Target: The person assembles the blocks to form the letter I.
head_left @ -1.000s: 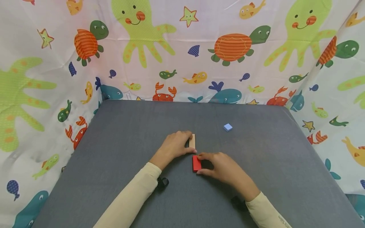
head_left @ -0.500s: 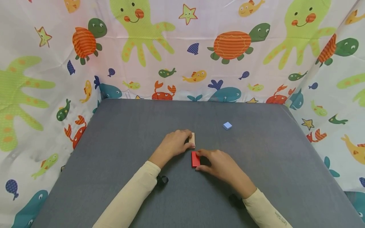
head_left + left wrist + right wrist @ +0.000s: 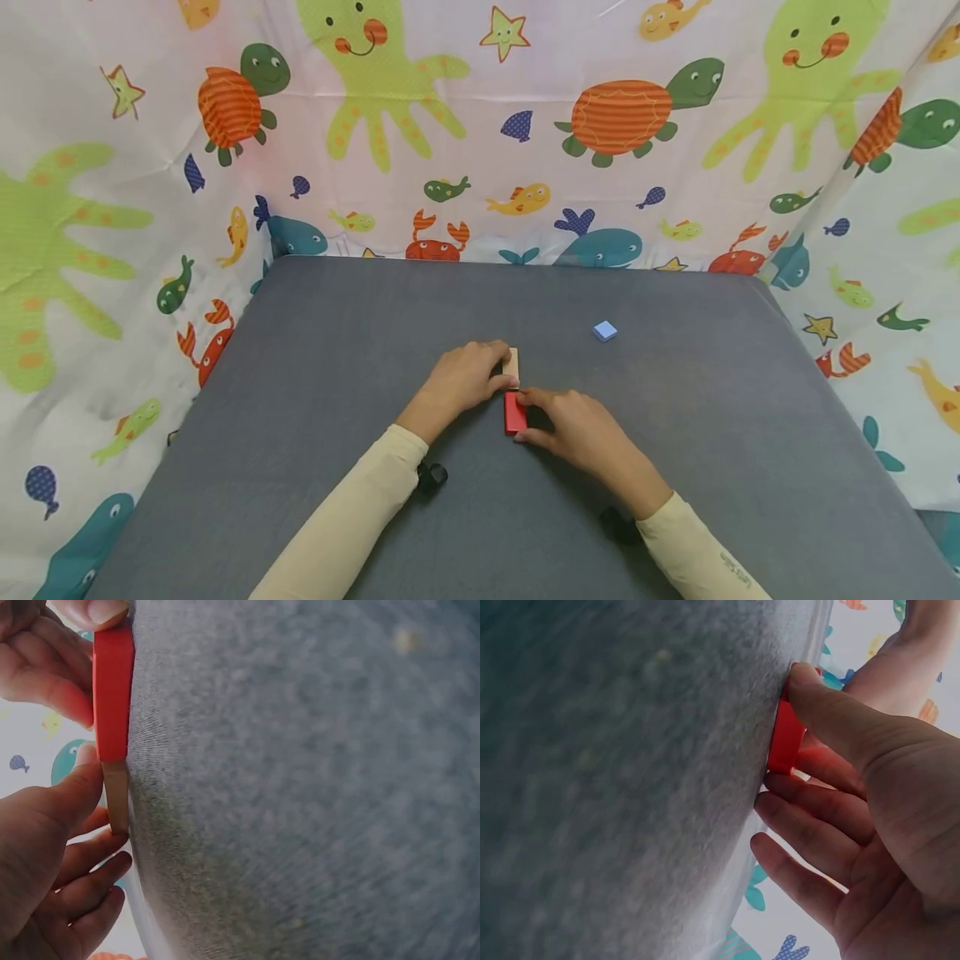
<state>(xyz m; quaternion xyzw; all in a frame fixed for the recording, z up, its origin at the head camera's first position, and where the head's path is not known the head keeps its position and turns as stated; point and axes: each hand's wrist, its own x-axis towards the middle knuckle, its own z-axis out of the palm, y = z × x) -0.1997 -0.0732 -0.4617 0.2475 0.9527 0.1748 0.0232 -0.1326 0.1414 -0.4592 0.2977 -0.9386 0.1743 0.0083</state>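
Near the middle of the grey table lies a plain wooden block (image 3: pixel 512 367), long side pointing away from me. My left hand (image 3: pixel 463 377) pinches it by its two ends, thumb at the near end. A red block (image 3: pixel 514 414) lies in line with it on the near side, and my right hand (image 3: pixel 573 421) pinches that one between thumb and finger. In the left wrist view the end of the red block (image 3: pixel 112 694) meets the end of the wooden block (image 3: pixel 116 796). The right wrist view has my thumb over one end of the red block (image 3: pixel 786 739).
A small light-blue square block (image 3: pixel 605 331) lies farther back to the right on the grey tabletop (image 3: pixel 360 333). A curtain (image 3: pixel 517 150) printed with sea animals surrounds the table at the back and both sides.
My right hand has slid the red block away from me, closing the gap to the wooden block. The left hand stays on the wooden block.
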